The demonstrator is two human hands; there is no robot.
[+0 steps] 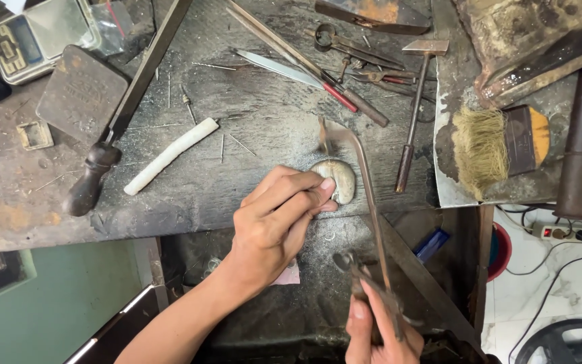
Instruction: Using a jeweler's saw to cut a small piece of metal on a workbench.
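My left hand (279, 217) presses its fingertips on a small oval metal piece (340, 178) lying at the front edge of the dark workbench (250, 114). My right hand (380, 326), low in the view, grips the handle of a jeweller's saw frame (365, 192). The frame reaches up past the oval piece, and its top end is blurred just above the piece.
On the bench lie a white stick (170, 156), a large file with a dark handle (112, 128), a small hammer (413, 101), pliers and scissors (351, 57), a brush (496, 145) and a digital scale (38, 37). A power strip (560, 232) sits on the floor at right.
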